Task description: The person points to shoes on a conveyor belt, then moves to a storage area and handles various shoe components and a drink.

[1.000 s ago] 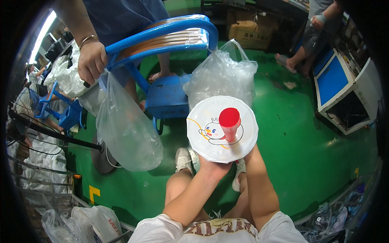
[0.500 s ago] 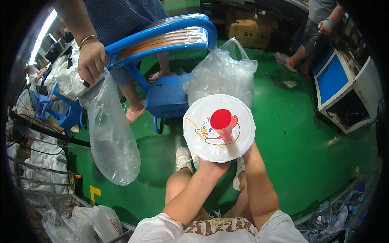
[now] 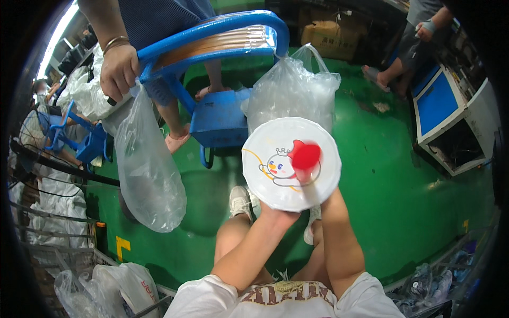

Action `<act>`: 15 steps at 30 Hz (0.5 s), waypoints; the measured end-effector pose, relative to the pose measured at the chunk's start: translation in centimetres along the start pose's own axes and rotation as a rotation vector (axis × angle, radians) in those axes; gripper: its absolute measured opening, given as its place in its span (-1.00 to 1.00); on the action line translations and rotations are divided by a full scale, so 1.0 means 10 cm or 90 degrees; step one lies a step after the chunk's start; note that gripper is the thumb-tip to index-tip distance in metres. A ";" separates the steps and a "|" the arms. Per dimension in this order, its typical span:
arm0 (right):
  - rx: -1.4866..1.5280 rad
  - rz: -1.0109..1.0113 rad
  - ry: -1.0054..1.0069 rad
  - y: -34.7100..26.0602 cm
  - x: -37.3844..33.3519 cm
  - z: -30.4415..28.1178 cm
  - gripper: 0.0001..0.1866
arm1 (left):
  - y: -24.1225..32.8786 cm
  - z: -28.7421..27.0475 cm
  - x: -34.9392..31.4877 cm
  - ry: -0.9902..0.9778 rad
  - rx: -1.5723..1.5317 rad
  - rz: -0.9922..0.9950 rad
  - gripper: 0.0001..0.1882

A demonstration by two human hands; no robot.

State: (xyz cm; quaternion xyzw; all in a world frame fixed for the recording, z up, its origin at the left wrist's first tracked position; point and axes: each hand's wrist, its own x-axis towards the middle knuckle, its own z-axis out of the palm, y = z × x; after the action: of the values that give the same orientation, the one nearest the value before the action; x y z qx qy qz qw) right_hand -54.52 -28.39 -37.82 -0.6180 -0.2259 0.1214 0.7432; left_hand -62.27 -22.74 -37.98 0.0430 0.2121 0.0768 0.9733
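Note:
A white round disc (image 3: 265,146) with a faceted rim and a printed snowman figure is held up in front of my body, its face turned up to me. On its printed face stands a red-topped, cup-like piece (image 3: 306,155), blurred by motion. My left hand (image 3: 279,214) supports the near edge from below; its fingers are largely hidden under the disc. My right hand (image 3: 330,200) is at the near right edge, mostly covered by the disc, with only the wrist side showing.
Ahead, a co-worker's hand (image 3: 119,71) is at a blue metal chair frame (image 3: 222,34). Clear plastic bags hang at its left (image 3: 151,169) and right (image 3: 289,87). A white-framed cabinet (image 3: 450,119) stands right. Wire baskets hold bags (image 3: 124,286) at lower left and wrapped items (image 3: 429,281) at lower right.
The disc has shifted slightly right and up in view. Its red-topped piece has moved right across the printed face and now looks blurred. Both hands stay under the disc.

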 end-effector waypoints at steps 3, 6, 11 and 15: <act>0.036 0.004 -0.025 -0.17 -0.06 -0.04 -0.78 | -0.01 0.17 -0.06 0.003 -0.044 -0.025 -0.68; 0.118 0.047 -0.031 -0.10 -0.02 -0.09 -0.78 | 0.01 0.17 -0.06 -0.031 -0.078 -0.042 -0.61; 0.033 0.072 -0.005 0.02 0.07 -0.16 -0.79 | -0.01 0.00 0.00 -0.127 -0.135 -0.089 -0.50; -0.012 0.049 0.024 0.07 0.14 -0.23 -0.81 | -0.02 0.00 -0.01 -0.050 -0.070 -0.070 -0.45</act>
State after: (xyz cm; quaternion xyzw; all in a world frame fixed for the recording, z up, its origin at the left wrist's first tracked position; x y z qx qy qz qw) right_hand -52.16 -29.55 -38.58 -0.6352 -0.1891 0.1360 0.7364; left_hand -62.34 -22.94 -38.01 -0.0195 0.1712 0.0331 0.9845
